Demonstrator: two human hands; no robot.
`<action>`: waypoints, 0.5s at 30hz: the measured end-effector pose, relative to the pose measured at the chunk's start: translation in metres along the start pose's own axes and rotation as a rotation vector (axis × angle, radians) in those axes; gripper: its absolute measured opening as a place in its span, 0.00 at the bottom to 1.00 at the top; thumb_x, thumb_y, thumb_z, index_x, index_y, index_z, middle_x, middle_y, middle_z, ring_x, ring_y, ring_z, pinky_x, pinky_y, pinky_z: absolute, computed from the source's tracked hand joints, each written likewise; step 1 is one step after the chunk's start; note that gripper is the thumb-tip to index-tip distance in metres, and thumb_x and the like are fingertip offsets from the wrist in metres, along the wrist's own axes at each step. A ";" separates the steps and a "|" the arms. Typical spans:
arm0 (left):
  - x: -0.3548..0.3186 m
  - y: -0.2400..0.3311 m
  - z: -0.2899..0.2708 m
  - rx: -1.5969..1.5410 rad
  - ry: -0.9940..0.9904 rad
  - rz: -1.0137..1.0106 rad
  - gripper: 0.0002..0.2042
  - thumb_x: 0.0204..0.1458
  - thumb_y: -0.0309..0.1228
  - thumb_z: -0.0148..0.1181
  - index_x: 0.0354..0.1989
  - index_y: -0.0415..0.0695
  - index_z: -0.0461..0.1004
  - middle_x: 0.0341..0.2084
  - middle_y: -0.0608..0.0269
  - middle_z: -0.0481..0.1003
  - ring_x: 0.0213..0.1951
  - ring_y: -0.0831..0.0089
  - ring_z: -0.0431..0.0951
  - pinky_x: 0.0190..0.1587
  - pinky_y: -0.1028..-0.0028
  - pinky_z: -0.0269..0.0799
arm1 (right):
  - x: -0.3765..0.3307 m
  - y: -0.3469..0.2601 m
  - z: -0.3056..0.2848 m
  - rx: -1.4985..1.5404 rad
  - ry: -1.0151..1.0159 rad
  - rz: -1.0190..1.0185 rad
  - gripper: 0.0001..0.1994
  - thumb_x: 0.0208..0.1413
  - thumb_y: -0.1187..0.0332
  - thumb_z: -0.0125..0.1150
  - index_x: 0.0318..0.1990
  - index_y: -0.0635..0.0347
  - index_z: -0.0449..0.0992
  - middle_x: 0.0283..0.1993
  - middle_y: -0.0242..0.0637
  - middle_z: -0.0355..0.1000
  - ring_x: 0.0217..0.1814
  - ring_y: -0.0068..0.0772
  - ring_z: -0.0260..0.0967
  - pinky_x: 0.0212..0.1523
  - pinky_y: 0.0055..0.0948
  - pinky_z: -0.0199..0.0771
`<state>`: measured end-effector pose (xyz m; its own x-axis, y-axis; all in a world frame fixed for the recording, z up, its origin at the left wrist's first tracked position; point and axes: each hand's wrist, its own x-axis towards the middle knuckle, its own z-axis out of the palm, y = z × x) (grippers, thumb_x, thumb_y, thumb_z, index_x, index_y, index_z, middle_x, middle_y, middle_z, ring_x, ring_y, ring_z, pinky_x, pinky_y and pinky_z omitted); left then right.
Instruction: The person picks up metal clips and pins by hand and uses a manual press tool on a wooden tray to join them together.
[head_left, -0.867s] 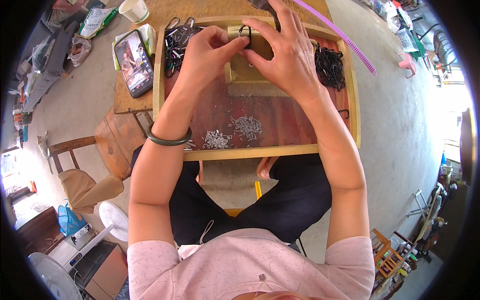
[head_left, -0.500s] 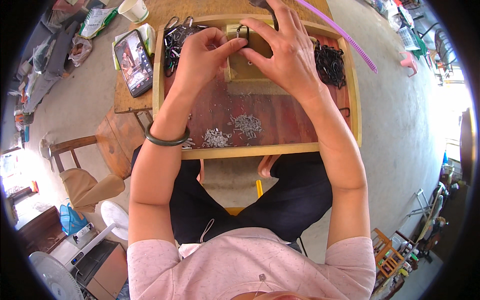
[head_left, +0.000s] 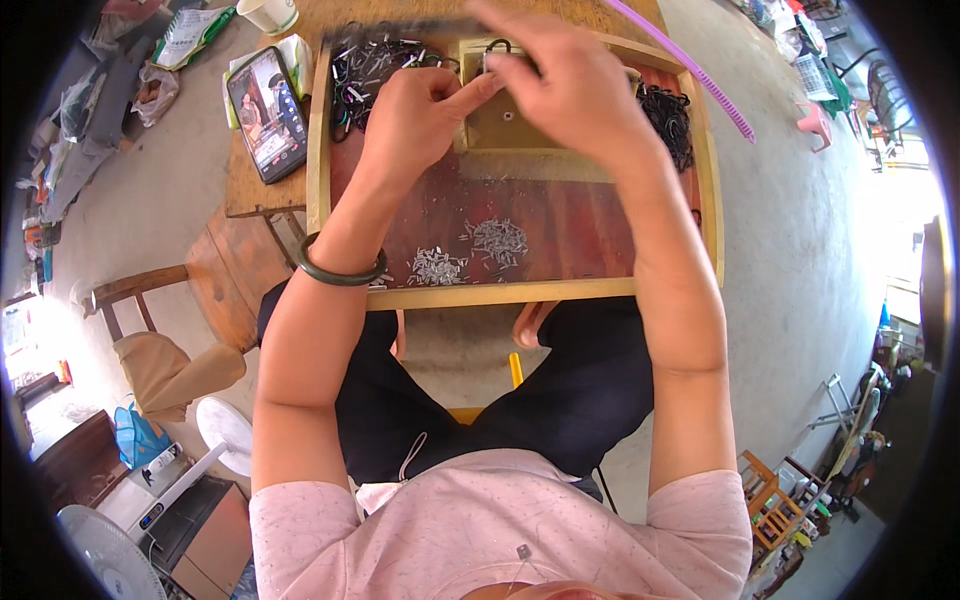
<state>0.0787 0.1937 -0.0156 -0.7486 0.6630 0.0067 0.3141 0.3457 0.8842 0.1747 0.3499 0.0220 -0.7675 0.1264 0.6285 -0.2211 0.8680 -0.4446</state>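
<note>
Both my hands work at the far end of a wooden tray (head_left: 530,293) with a raised rim. My left hand (head_left: 415,112) pinches a small black loop against a tan block (head_left: 520,125) lying in the tray. My right hand (head_left: 570,85) is blurred above the block, its fingers closed on the same small piece near a black loop (head_left: 497,45) at the block's top. Two heaps of small silvery metal pieces (head_left: 498,240) (head_left: 437,267) lie on the tray's dark red floor nearer me. Piles of black loops sit at the far left (head_left: 370,60) and far right (head_left: 668,115).
A phone (head_left: 265,112) lies on the wooden table left of the tray, with a paper cup (head_left: 268,12) beyond it. A purple strip (head_left: 690,70) crosses the far right corner. A wooden chair (head_left: 150,340) and a white fan (head_left: 95,550) stand at my left.
My hands and the block have shifted slightly. My right hand has moved up and left over the block and is now blurred; my left index finger points toward it.
</note>
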 end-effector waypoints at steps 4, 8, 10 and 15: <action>-0.013 0.014 0.001 0.232 0.109 0.057 0.26 0.54 0.49 0.71 0.19 0.37 0.72 0.11 0.61 0.66 0.18 0.67 0.66 0.23 0.63 0.62 | 0.000 -0.003 0.002 -0.080 -0.087 0.066 0.20 0.56 0.71 0.59 0.57 0.50 0.81 0.43 0.48 0.81 0.44 0.54 0.78 0.46 0.47 0.78; -0.019 0.032 -0.007 0.707 0.483 0.773 0.15 0.46 0.39 0.75 0.27 0.42 0.77 0.27 0.60 0.78 0.36 0.60 0.79 0.34 0.61 0.72 | -0.001 0.000 -0.001 -0.121 -0.059 0.020 0.21 0.56 0.70 0.59 0.58 0.49 0.81 0.42 0.47 0.81 0.44 0.54 0.78 0.45 0.47 0.79; -0.019 0.039 -0.014 0.784 0.582 0.770 0.21 0.46 0.45 0.75 0.38 0.43 0.76 0.33 0.61 0.77 0.41 0.59 0.77 0.43 0.59 0.70 | 0.001 -0.004 -0.005 -0.162 -0.184 0.099 0.20 0.56 0.70 0.61 0.57 0.51 0.81 0.40 0.47 0.81 0.42 0.55 0.78 0.44 0.47 0.78; -0.009 0.021 -0.026 0.764 0.557 0.698 0.31 0.38 0.53 0.77 0.46 0.45 0.76 0.35 0.63 0.77 0.45 0.58 0.76 0.55 0.55 0.64 | 0.011 -0.019 -0.014 0.021 -0.177 0.038 0.23 0.54 0.76 0.58 0.60 0.64 0.77 0.52 0.58 0.78 0.54 0.60 0.76 0.57 0.45 0.75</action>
<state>0.0769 0.1779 0.0152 -0.3680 0.5497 0.7499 0.8841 0.4567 0.0991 0.1787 0.3416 0.0463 -0.8691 0.0707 0.4895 -0.2012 0.8535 -0.4806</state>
